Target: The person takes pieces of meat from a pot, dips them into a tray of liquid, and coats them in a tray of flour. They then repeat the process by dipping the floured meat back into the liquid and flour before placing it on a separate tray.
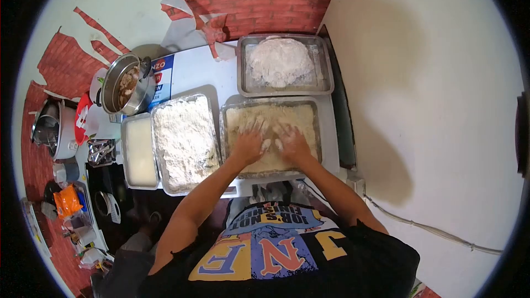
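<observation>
Both of my hands are in a metal tray [318, 135] of pale yellowish breading or crumbs [301, 115]. On its left half lies my left hand [252, 140], fingers spread and dusted white. My right hand [291, 142] is a little to the right, also open, its floury fingertips pressed into the crumbs. The two thumbs are close together but apart. Whether any food lies under the palms is hidden. Just left stands a tray of white flour [185, 138]. Behind, another tray [326, 85] holds a flour-coated heap of food [280, 62].
A tray of cream-coloured liquid [139, 154] stands at the far left of the white table [190, 72]. Behind it is a steel pot [130, 84] with brown contents. A cooker pot [58, 129] and an orange bag [67, 201] are farther left. A wall [436, 105] bounds the right.
</observation>
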Demonstrator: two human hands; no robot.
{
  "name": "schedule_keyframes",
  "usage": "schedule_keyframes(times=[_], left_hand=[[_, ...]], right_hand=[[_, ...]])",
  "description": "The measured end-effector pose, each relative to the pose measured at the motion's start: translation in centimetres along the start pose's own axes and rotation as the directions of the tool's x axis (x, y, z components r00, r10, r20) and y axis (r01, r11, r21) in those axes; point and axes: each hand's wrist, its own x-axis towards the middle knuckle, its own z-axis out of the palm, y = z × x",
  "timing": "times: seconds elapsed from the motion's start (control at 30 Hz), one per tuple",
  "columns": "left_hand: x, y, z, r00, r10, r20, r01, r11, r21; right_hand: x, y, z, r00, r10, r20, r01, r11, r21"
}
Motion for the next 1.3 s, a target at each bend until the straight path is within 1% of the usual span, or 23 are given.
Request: schedule_keyframes(times=[0.1,0.17,0.27,0.3,0.37,0.4,0.43,0.47,0.5,0.57,0.6,0.67,0.7,0.8,0.83,0.93,1.0,1.1,1.13,1.17,1.2,1.23,1.3], left_hand=[[0.3,1.0,-0.1,1.0,-0.006,0.028,0.007,1.0,-0.027],[0.7,1.4,1.1,0.998,0.021,0.055,-0.022,1.0,0.008],[1.3,1.9,0.9,0.961,-0.079,0.265,0.096,0.994,-0.052],[1.4,1.9,0.6,0.951,-0.076,0.299,0.102,0.992,-0.071],[1.9,1.6,-0.3,0.931,-0.082,0.355,0.127,0.986,-0.104],[1.7,0.8,0.5,0.972,-0.048,0.232,0.082,0.987,-0.141],[1.3,0.1,1.8,0.994,-0.016,0.104,0.034,0.984,-0.172],[0.8,-0.4,3.1,0.999,0.013,-0.029,-0.019,0.981,-0.195],[0.3,0.3,2.1,0.992,-0.077,-0.102,0.046,0.961,-0.273],[-1.2,2.4,-1.2,0.935,-0.268,-0.232,0.148,0.889,-0.433],[-2.2,2.6,-1.6,0.933,-0.307,-0.188,0.196,0.871,-0.451],[-4.4,2.7,-2.1,0.923,-0.373,-0.09,0.288,0.828,-0.481],[-5.4,2.7,-1.9,0.901,-0.425,-0.085,0.323,0.79,-0.521],[-7.6,2.6,-2.5,0.901,-0.414,-0.13,0.29,0.798,-0.529],[-7.8,2.8,-3.4,0.89,-0.442,-0.113,0.296,0.748,-0.594],[-9.0,1.7,-2.5,0.868,-0.489,-0.09,0.319,0.687,-0.653],[-9.2,0.7,-2.0,0.896,-0.419,-0.145,0.237,0.73,-0.64],[-9.6,-0.4,-1.9,0.913,-0.321,-0.253,0.091,0.764,-0.639],[-9.8,-0.6,-1.8,0.911,-0.292,-0.292,0.04,0.766,-0.641],[-10.0,-1.1,-1.5,0.933,-0.235,-0.272,0.026,0.798,-0.601],[-10.1,-1.3,-1.8,0.939,-0.214,-0.268,0.007,0.793,-0.61],[-10.1,-1.4,-2.2,0.946,-0.19,-0.263,-0.013,0.787,-0.617],[-10.2,-2.0,-2.3,0.956,-0.136,-0.261,-0.061,0.775,-0.629]], right_hand=[[-0.9,-0.3,-1.7,0.954,0.258,-0.154,-0.265,0.964,-0.032],[-0.9,-0.2,-2.2,0.915,0.389,-0.109,-0.392,0.92,-0.012],[0.0,1.1,-1.5,0.855,0.518,-0.001,-0.517,0.854,0.058],[0.3,1.4,-1.2,0.838,0.544,0.049,-0.546,0.833,0.088],[1.5,0.6,-3.9,0.74,0.645,0.188,-0.671,0.722,0.167],[1.9,0.4,-4.9,0.686,0.678,0.263,-0.726,0.66,0.194],[2.0,0.7,-4.7,0.677,0.671,0.303,-0.732,0.656,0.183],[2.1,1.2,-4.1,0.668,0.661,0.341,-0.736,0.655,0.171],[2.3,1.7,-3.6,0.66,0.65,0.376,-0.738,0.656,0.16],[2.2,2.2,-2.5,0.743,0.569,0.351,-0.662,0.701,0.264],[2.0,2.2,-2.1,0.78,0.524,0.342,-0.621,0.719,0.314],[1.6,1.4,-2.0,0.814,0.493,0.309,-0.578,0.745,0.334],[1.6,1.1,-2.3,0.828,0.481,0.287,-0.558,0.755,0.344],[1.8,0.2,-4.2,0.888,0.418,0.191,-0.456,0.742,0.491],[2.0,-0.8,-5.4,0.909,0.4,0.119,-0.406,0.777,0.481],[3.3,-2.9,-8.0,0.944,0.324,-0.06,-0.264,0.852,0.452],[4.4,-3.6,-8.7,0.957,0.255,-0.139,-0.166,0.873,0.459],[5.4,-5.4,-10.5,0.918,0.284,-0.277,-0.145,0.89,0.432],[5.7,-5.9,-11.0,0.924,0.265,-0.277,-0.128,0.895,0.428],[5.9,-6.2,-11.6,0.929,0.246,-0.277,-0.112,0.9,0.422],[6.1,-6.5,-12.1,0.933,0.228,-0.279,-0.097,0.905,0.415],[6.4,-6.7,-12.0,0.905,0.292,-0.31,-0.125,0.878,0.461],[6.9,-7.0,-12.3,0.894,0.258,-0.368,-0.158,0.947,0.281]])
